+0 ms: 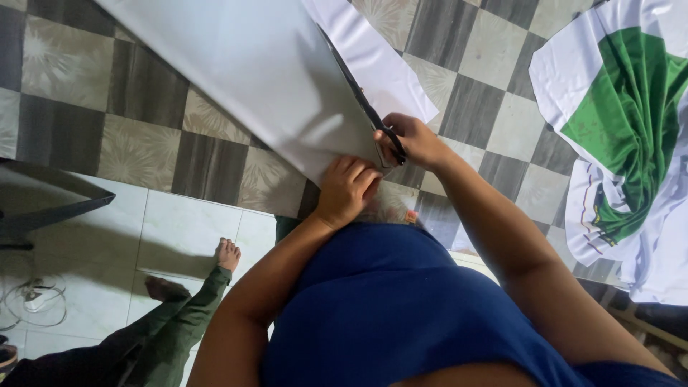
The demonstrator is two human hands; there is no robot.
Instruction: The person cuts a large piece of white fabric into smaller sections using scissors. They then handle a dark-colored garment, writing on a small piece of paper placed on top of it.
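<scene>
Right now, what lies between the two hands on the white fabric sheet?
Head view: only a narrow strip of white fabric sheet separates left hand from right hand holding black-handled scissors.

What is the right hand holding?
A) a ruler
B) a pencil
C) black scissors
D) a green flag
C: the right hand has its fingers through the handles of black scissors, whose blades lie along the edge of the white fabric, while the left hand presses the fabric down.

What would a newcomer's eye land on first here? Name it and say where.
The big white fabric sheet spreading from top centre, with black scissors cutting along its edge in the right hand while the left hand pins its corner. Next, the green-and-white cloth heaped at right.
</scene>
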